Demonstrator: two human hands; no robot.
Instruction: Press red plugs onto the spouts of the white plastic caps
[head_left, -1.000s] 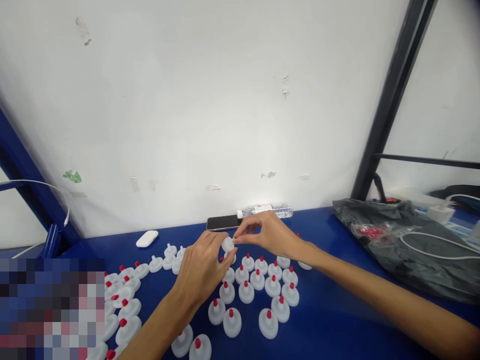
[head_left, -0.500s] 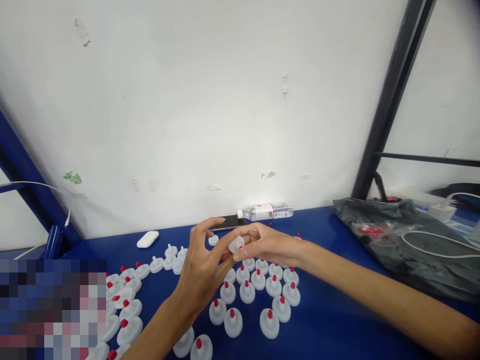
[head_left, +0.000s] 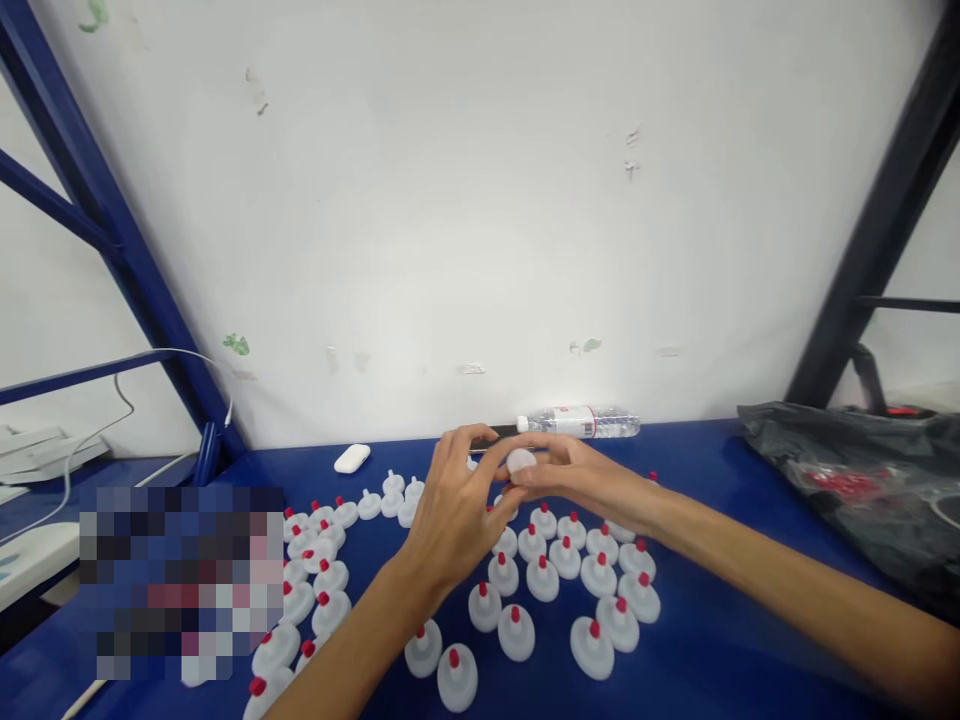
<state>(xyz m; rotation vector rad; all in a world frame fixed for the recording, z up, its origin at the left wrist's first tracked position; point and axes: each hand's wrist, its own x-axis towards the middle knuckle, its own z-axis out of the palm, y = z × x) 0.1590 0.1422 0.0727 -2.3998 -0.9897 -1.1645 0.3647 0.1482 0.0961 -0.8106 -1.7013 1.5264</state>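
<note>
Above the blue table (head_left: 705, 620), my left hand (head_left: 457, 510) and my right hand (head_left: 581, 475) meet around one white plastic nozzle cap (head_left: 521, 461). Its round face shows between the fingers of both hands; its spout is hidden. My right thumb presses on its lower edge, and my left fingertips pinch it from the left. Under my hands stand several similar caps with red tips (head_left: 542, 580). Behind my left hand are a few white caps without red tips (head_left: 392, 482).
Against the wall lie a clear water bottle (head_left: 592, 421) and a dark phone (head_left: 504, 432), partly hidden. A white case (head_left: 352, 458) rests at the back left. More red-tipped caps (head_left: 330, 610) crowd the left. A black plastic bag (head_left: 817, 490) with red pieces lies right.
The view has turned left, so everything sits further right in the picture. The cap between my hands has turned, and its round face now points more toward me.
</note>
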